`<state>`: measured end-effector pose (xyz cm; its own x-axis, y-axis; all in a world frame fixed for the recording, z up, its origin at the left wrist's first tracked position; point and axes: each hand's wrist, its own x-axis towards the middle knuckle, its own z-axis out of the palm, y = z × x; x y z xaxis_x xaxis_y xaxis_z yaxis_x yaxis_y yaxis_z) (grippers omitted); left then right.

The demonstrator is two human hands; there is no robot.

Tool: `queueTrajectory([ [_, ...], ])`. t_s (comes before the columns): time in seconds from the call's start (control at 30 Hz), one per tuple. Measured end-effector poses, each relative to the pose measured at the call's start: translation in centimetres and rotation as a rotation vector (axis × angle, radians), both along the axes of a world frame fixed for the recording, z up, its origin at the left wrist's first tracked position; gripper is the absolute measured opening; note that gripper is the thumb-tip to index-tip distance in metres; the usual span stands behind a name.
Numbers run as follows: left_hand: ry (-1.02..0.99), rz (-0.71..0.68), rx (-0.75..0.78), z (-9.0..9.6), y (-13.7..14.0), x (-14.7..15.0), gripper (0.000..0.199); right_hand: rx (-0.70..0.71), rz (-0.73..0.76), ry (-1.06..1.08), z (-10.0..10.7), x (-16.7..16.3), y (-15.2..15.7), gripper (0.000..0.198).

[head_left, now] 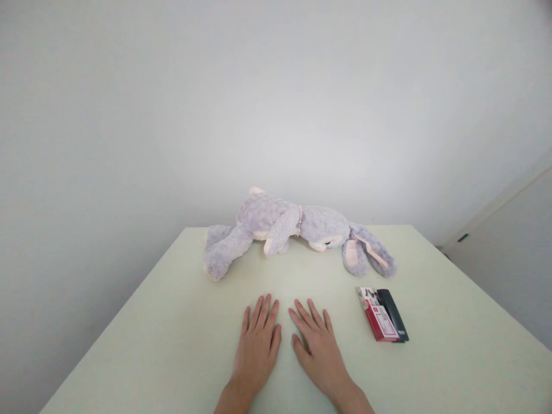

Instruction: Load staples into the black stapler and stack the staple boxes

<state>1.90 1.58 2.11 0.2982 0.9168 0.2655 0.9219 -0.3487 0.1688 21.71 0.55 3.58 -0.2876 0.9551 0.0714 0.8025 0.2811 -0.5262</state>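
Note:
My left hand and my right hand lie flat, palms down, side by side on the pale green table, fingers slightly spread, holding nothing. Beyond them a grey-lilac plush rabbit lies on its side across the far half of the table, legs to the left, long ears to the right. A small red and white box lies to the right of my right hand, with a flat black object against its right side.
A plain white wall rises just behind the table's far edge. At the far right stands a white panel or door beside the table.

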Motion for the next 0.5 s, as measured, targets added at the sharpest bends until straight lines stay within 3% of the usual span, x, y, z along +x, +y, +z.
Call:
queueTrajectory([
  [0.1,-0.124,0.093,0.006,0.5,-0.3,2.0,0.05,-0.022,-0.004,0.16,1.0,3.2,0.3,0.045],
  [0.17,-0.254,0.124,-0.036,1.0,-0.4,4.0,0.044,0.052,-0.099,0.24,2.0,7.1,0.7,0.04],
  [0.3,-0.432,-0.015,-0.162,2.1,-0.1,8.0,0.036,0.277,-0.509,0.244,3.1,17.2,1.5,0.044],
  [0.37,-0.466,-0.071,-0.186,2.5,0.2,9.2,0.032,0.149,-0.681,0.307,2.9,21.2,1.8,0.057],
  [0.43,-0.511,-0.095,-0.204,2.7,0.6,9.6,0.029,-0.001,-0.696,0.387,2.3,23.1,2.1,0.062],
  [0.5,-0.565,-0.103,-0.223,2.7,0.9,9.5,0.026,-0.07,-0.653,0.434,1.6,22.9,2.4,0.061],
])
